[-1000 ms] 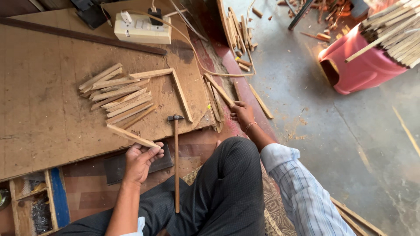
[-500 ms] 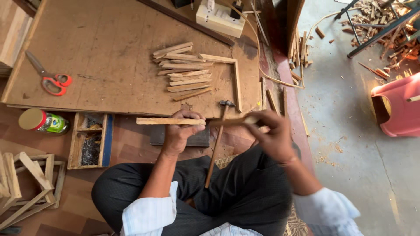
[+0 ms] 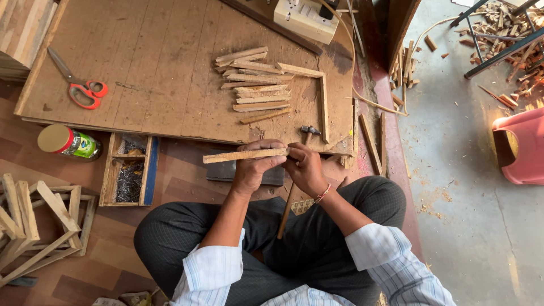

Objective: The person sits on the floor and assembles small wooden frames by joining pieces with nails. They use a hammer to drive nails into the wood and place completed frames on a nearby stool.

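I sit cross-legged at a low wooden board point(image 3: 158, 62). My left hand point(image 3: 255, 167) and my right hand point(image 3: 304, 165) together hold a thin wooden strip point(image 3: 238, 155) level in front of me, the left gripping its middle, the right its right end. Beneath my hands a hammer point(image 3: 293, 181) lies with its head point(image 3: 310, 131) at the board's edge and its handle running toward my lap. A pile of similar wooden strips point(image 3: 255, 85) lies on the board beyond my hands, with two strips point(image 3: 322, 96) laid as a corner beside it.
Red-handled scissors point(image 3: 76, 85) lie on the board's left. A small wooden tray of nails point(image 3: 129, 178) and a lidded jar point(image 3: 68, 141) sit at the board's near edge. Wooden frames point(image 3: 39, 221) are stacked at left. A power strip point(image 3: 306, 20), a pink bin point(image 3: 521, 147) and scrap wood point(image 3: 498, 28) are nearby.
My right hand came back from the floor at the right and joined the left on the strip. The strip has been drawn closer, and my view swung left.
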